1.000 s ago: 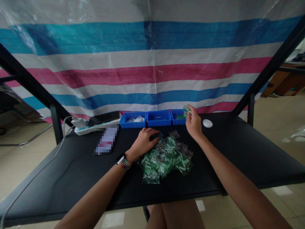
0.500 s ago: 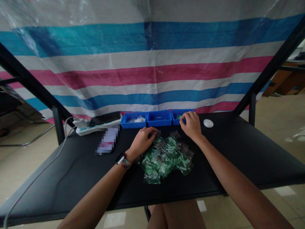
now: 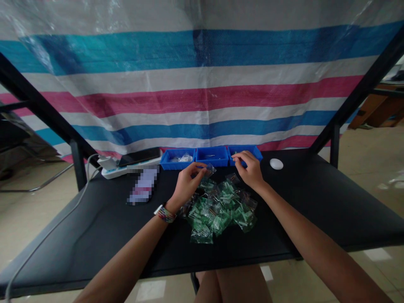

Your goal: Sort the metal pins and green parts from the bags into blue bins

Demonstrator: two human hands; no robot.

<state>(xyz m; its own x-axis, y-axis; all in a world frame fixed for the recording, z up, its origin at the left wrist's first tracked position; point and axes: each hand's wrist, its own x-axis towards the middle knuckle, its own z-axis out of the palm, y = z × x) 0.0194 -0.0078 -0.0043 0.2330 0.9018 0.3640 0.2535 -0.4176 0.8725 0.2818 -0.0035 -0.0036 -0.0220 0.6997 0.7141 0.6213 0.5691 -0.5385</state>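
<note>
Pinching a small clear bag (image 3: 208,170) between thumb and fingertips, the left hand (image 3: 186,185) hovers just above the far left edge of the pile of green-filled bags (image 3: 221,208), which lies in the middle of the black table (image 3: 94,235). Its grip is closed on the bag's edge, and the bag is lifted clear of the pile. The right hand (image 3: 251,171) is over the pile's far right edge, palm down, fingers curled together toward the near rim of the right blue bin (image 3: 255,151). Its grip is nearly closed, but whether it has hold of anything cannot be told. Beyond the pile three bins stand in a row, side by side: the right one, the middle blue bin (image 3: 212,156), and the left blue bin (image 3: 176,160), which holds some clear bags. Right of the pile and farther back, a white round object (image 3: 276,164) lies on the table. Left of the pile lies a blurred flat item (image 3: 142,191), and beyond that a white power strip (image 3: 115,171) with a dark phone (image 3: 139,156) resting on it. A striped tarp (image 3: 202,92) hangs behind the pile, past the bins.
</note>
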